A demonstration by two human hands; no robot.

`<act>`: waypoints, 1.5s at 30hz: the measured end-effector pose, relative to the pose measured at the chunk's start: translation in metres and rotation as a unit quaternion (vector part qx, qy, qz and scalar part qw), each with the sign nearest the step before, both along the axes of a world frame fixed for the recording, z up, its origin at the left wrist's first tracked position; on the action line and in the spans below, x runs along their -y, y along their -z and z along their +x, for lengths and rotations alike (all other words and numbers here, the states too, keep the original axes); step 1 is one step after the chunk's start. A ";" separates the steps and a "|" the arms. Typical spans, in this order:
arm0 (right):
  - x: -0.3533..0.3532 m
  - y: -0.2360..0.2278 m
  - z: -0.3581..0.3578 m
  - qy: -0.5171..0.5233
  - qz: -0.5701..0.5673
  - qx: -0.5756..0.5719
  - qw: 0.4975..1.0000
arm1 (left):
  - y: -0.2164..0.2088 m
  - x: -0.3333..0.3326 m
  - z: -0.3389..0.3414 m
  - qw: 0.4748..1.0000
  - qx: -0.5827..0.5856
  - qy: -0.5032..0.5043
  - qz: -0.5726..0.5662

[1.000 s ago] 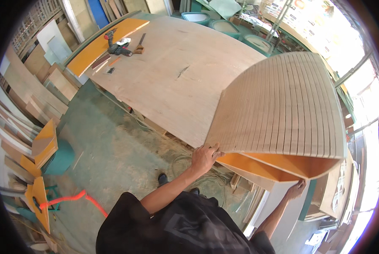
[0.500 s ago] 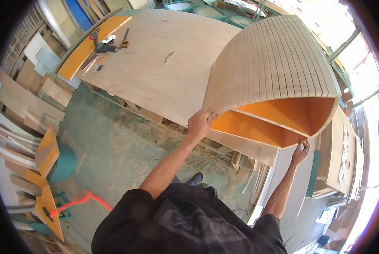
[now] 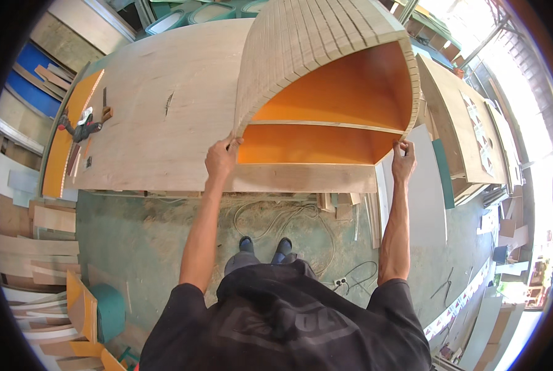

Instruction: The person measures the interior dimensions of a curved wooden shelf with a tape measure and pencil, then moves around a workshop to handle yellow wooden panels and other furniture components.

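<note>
A curved wooden cabinet (image 3: 319,43) stands on the worktable's right part. Its outer skin is grooved into narrow strips. The open front faces me and shows an orange inside (image 3: 344,93) with a thin shelf (image 3: 326,126) across it. My left hand (image 3: 221,159) is closed on the lower left front edge of the skin, thumb up by the orange inside. Over at the right, my right hand (image 3: 404,159) pinches the lower right front edge, just below the shelf's end. Both arms reach forward, and the hidden fingertips lie behind the edges.
The plywood tabletop (image 3: 140,123) bears a cordless drill (image 3: 81,128) and a handsaw (image 3: 106,112) at the left, beside an orange board (image 3: 72,133). Cables (image 3: 282,216) lie on the floor under the table. Boards (image 3: 35,244) are stacked at the left; a wooden cabinet (image 3: 455,117) stands at the right.
My view has turned, so the table edge runs level and the cabinet's open front faces me more squarely. Both hands stay on the same edges of the cabinet.
</note>
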State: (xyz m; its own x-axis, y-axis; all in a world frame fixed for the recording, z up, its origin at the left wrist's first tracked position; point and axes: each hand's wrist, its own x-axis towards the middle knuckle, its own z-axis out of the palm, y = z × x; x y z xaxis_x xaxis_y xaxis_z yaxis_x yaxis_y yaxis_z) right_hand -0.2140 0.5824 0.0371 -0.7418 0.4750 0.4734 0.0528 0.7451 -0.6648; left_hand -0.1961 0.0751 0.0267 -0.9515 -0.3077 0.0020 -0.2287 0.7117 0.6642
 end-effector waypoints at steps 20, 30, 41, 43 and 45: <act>0.081 0.027 0.058 0.055 -0.045 0.093 0.993 | 0.124 0.071 0.031 0.833 0.046 -0.100 0.542; 0.340 0.119 0.183 -0.288 -0.303 0.376 0.827 | 0.209 -0.009 0.127 0.600 0.327 -0.165 0.711; 0.351 0.116 0.160 -0.333 -0.330 0.469 0.748 | 0.144 0.017 0.169 0.814 0.282 0.038 0.506; 0.375 0.120 0.146 -0.335 -0.220 0.436 0.806 | 0.172 0.046 0.173 0.850 0.277 0.030 0.446; 0.401 0.123 0.127 -0.359 -0.134 0.397 0.834 | 0.219 0.089 0.189 0.837 0.283 0.008 0.468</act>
State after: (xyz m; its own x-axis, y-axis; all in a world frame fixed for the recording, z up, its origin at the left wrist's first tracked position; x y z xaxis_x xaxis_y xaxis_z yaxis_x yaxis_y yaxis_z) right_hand -0.0867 0.1814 -0.0861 -0.9096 -0.2163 -0.3548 0.1604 0.6050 -0.7799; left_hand -0.0067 -0.0139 -0.1920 -0.7231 0.0899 -0.6849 -0.6902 -0.0535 0.7216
